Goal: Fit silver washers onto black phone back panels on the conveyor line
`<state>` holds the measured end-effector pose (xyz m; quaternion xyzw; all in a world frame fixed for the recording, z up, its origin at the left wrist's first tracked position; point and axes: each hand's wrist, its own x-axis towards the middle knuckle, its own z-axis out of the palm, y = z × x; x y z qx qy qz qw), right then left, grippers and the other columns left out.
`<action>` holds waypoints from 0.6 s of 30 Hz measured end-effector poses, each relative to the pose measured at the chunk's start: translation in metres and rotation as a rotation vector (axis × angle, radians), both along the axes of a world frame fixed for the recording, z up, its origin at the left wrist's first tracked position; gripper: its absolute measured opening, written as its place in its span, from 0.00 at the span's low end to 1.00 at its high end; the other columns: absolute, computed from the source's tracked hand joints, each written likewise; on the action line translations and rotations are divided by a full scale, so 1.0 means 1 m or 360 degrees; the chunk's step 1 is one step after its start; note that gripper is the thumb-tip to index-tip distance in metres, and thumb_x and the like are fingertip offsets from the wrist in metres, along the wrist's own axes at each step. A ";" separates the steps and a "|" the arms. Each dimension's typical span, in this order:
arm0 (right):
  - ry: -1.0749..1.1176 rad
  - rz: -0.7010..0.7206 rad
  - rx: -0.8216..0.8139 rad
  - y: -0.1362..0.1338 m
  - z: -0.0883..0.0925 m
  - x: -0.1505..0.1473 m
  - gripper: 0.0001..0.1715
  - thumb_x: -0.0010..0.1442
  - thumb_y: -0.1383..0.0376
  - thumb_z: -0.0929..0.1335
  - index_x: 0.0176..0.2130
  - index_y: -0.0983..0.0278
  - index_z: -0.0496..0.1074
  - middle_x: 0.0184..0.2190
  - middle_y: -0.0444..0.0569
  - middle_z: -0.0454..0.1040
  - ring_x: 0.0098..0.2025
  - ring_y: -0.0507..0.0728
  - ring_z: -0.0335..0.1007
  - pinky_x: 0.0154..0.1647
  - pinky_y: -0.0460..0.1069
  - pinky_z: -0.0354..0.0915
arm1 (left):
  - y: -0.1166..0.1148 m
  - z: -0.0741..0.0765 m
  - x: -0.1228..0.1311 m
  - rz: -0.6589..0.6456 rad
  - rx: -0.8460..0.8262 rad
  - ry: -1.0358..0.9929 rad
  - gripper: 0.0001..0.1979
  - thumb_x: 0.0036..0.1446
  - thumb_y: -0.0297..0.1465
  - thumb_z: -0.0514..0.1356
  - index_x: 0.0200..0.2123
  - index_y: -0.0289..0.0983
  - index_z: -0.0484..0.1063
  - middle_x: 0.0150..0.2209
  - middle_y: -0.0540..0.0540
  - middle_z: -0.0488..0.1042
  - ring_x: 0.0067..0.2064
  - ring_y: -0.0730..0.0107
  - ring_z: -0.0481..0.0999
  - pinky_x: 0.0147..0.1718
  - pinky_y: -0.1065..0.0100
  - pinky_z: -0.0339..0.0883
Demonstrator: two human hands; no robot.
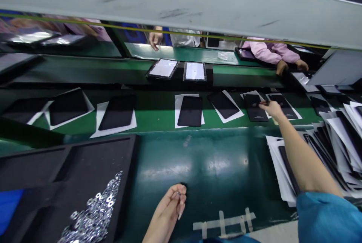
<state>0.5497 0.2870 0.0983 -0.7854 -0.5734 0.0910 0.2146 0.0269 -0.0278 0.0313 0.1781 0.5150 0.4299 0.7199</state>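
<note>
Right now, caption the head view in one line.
Left hand pinches a washer beside a tray of washers; right hand holds a thin tool over a black panel on a green conveyor.

Green conveyor belt (158, 113); black tablets (190, 111); white paper sheets (130, 124).

Matt black panels (190, 111) on white paper (176, 107) (the green belt (158, 116) looks glossy).

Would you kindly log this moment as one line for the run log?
left hand: pinches small silver ring | right hand: holds dark tool above black tablet panel | silver rings in black tray
</note>
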 end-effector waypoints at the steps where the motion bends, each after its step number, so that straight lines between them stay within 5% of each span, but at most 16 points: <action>1: -0.0006 0.0070 -0.0032 0.007 -0.012 -0.014 0.16 0.64 0.58 0.75 0.46 0.66 0.81 0.38 0.55 0.83 0.41 0.62 0.78 0.47 0.53 0.71 | -0.001 0.000 -0.001 -0.0020 0.0013 0.0029 0.23 0.59 0.50 0.74 0.45 0.38 0.78 0.34 0.49 0.69 0.30 0.73 0.63 0.30 0.70 0.61; 7: 0.0056 0.0304 -0.0203 0.046 -0.058 -0.085 0.16 0.65 0.59 0.74 0.49 0.67 0.79 0.45 0.59 0.84 0.45 0.61 0.78 0.50 0.51 0.69 | -0.007 -0.001 -0.008 0.0017 0.0098 0.0150 0.26 0.62 0.54 0.70 0.44 0.37 0.75 0.36 0.46 0.75 0.27 0.75 0.63 0.25 0.71 0.60; 13: 0.0022 0.0408 -0.0276 0.041 -0.067 -0.133 0.10 0.66 0.63 0.72 0.44 0.67 0.77 0.42 0.62 0.82 0.46 0.64 0.78 0.49 0.51 0.68 | -0.011 0.000 -0.012 0.0168 0.0100 0.0163 0.27 0.59 0.55 0.72 0.44 0.39 0.73 0.30 0.55 0.64 0.26 0.79 0.56 0.24 0.76 0.51; 18: 0.0113 0.0393 -0.0124 0.028 -0.060 -0.168 0.20 0.66 0.64 0.67 0.56 0.69 0.73 0.44 0.62 0.82 0.42 0.62 0.77 0.47 0.52 0.69 | -0.012 0.003 -0.017 0.0178 0.0165 0.0079 0.25 0.58 0.53 0.74 0.42 0.38 0.77 0.34 0.52 0.63 0.30 0.77 0.58 0.26 0.75 0.56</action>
